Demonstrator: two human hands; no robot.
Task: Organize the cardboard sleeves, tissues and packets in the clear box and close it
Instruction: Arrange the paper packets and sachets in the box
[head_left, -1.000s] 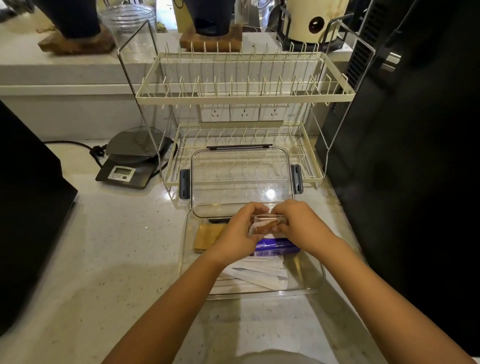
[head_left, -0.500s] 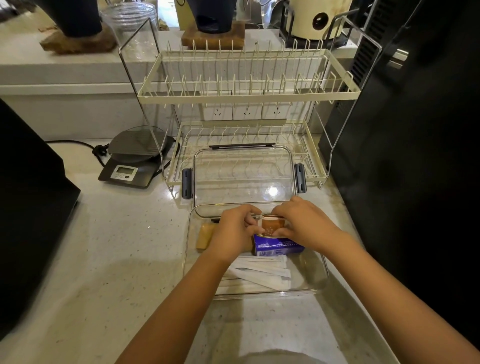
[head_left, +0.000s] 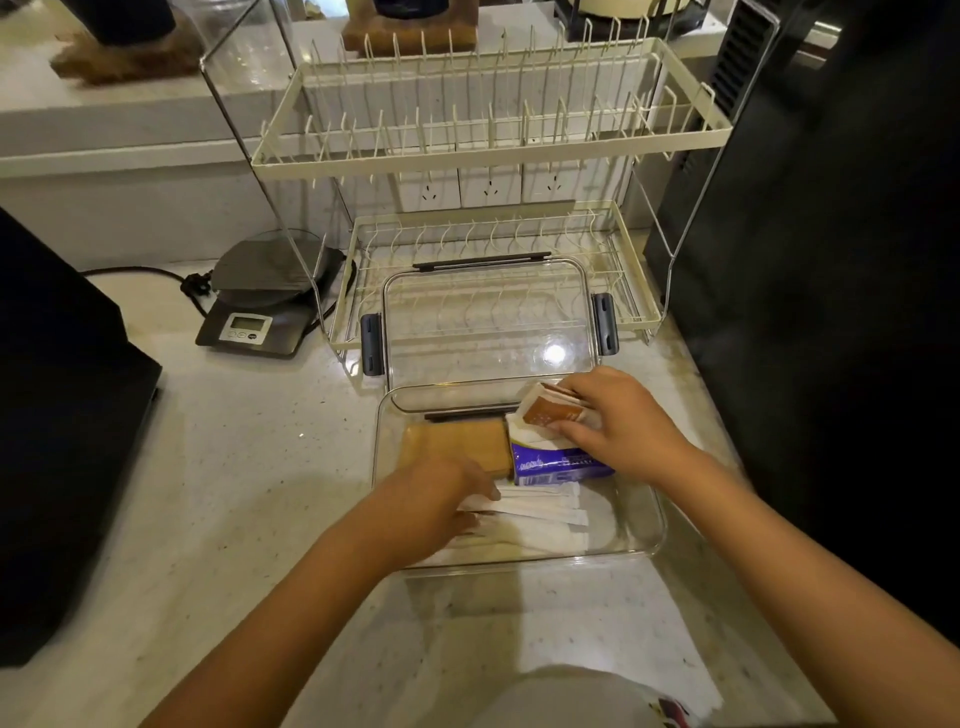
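While a second ago both our hands were meeting over the small brown packets, we are now working apart. Our right hand (head_left: 621, 423) is clamping the stack of brown packets (head_left: 550, 413) at the 1 o'clock corner of the clear box (head_left: 652, 548), just above the purple tissue pack (head_left: 558, 462). Our left hand (head_left: 441, 496) is dropping away to 8 o'clock, fingers loose and flat on the white packets (head_left: 540, 512) along the near wall; it is gripping nothing we can see. The cardboard sleeves (head_left: 454, 447) are lying at 11 o'clock, touching the tissue pack. The lid (head_left: 488, 322) is leaning open at 12 o'clock against the dish rack (head_left: 488, 150) on the tabletop (head_left: 234, 493). We are judging that the split means sorting is nearly finished: seating the brown packets, squaring the white ones, then closing.
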